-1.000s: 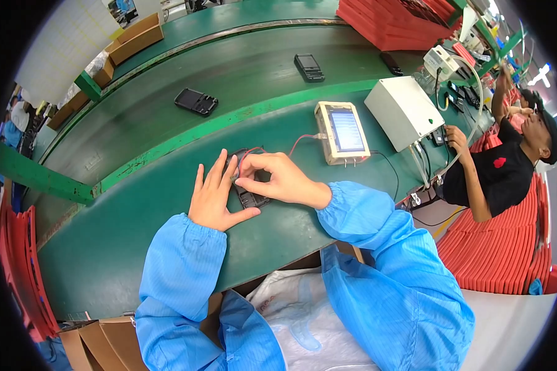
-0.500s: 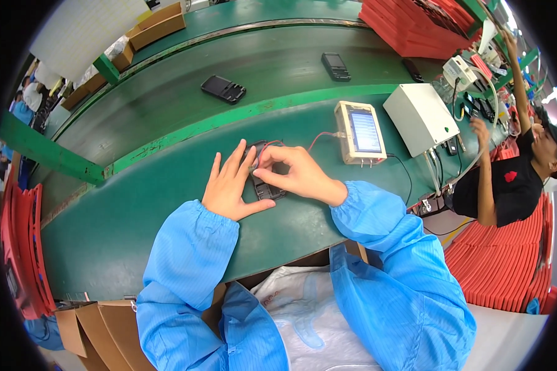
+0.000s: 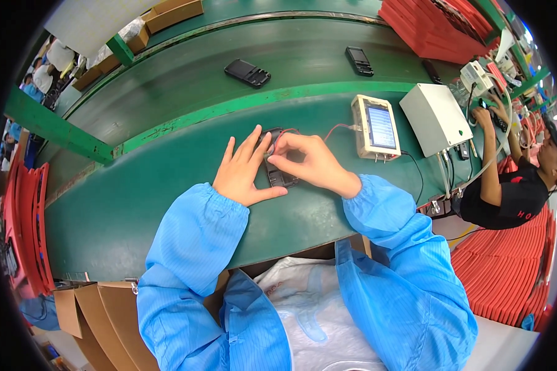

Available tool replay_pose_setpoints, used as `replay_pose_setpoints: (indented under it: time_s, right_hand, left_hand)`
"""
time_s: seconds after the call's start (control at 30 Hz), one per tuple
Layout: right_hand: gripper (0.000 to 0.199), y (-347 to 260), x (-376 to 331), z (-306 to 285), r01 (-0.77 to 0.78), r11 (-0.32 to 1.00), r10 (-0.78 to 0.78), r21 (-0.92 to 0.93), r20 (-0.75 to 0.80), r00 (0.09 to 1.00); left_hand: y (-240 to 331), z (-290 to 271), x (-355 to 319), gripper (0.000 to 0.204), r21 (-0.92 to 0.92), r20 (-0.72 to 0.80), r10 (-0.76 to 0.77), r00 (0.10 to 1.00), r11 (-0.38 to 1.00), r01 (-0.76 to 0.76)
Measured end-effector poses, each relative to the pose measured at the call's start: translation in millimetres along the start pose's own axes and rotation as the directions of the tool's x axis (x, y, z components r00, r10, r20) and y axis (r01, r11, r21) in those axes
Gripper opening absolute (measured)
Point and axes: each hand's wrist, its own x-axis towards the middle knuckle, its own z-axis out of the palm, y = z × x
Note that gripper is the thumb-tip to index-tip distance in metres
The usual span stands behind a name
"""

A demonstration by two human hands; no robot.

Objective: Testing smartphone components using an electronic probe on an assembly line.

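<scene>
Black device casing (image 3: 281, 178) lies on a green bench (image 3: 136, 204) near the middle of the frame, partly hidden by two bare hands. In this single head view, the left hand (image 3: 244, 170) is flat with fingers spread, lying along the casing's left side, its thumb stretched toward the lower end; it seems placed there to keep the casing from sliding. The right hand (image 3: 315, 162) arches in from the right, thumb and forefinger drawn close together over the casing's upper part, as precise fingertip work would call for. Whether they grip anything I cannot tell; a red wire (image 3: 337, 126) loops beside them and runs right to a cream-framed screen unit (image 3: 377, 127), probably stood within the wire's reach and tilted so its lit display can be read. Right of that sits a white box (image 3: 436, 117), closed, contents hidden. Above, beyond a green rail (image 3: 229, 114), two similar black housings (image 3: 247, 73) lie well apart. Among the containers, an open cardboard carton (image 3: 173, 13) at upper left hides its inside, while a smaller one (image 3: 141, 41) beside it has clear plastic showing. At lower left stands a large brown box (image 3: 120, 321), contents out of sight. In the upper right, a red stack (image 3: 436, 31) has dark pieces in its top, too small to name.
</scene>
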Motion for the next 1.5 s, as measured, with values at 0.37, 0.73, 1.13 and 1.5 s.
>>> replay_pose_setpoints:
  time_s: [0.37, 0.73, 1.13, 1.5]
  right_hand:
    - [0.013, -2.3, 1.0, -0.4, 0.006, 1.0, -0.006, -0.019, 0.014, 1.0]
    - [0.014, -5.0, 0.2, -3.8, -0.065, 0.998, 0.066, -0.022, 0.052, 0.996]
    - [0.017, -0.2, 0.7, -4.8, 0.079, 0.988, -0.071, -0.132, 0.059, 0.996]
    - [0.018, -1.3, 0.3, -5.2, 0.057, 0.989, -0.05, -0.134, 0.056, 0.997]
  left_hand:
    - [0.3, -1.4, -0.8, 0.117, -0.023, -0.005, -0.006, 1.0, 1.0, 0.006]
    - [-1.5, 0.5, 0.1, 0.118, 0.028, -0.004, 0.013, 1.0, 1.0, -0.013]
    - [-0.4, -2.2, 0.3, 0.119, -0.019, -0.005, 0.005, 1.0, 1.0, -0.005]
    - [-0.9, -1.8, 0.7, 0.119, -0.002, 0.003, 0.005, 1.0, 1.0, -0.005]
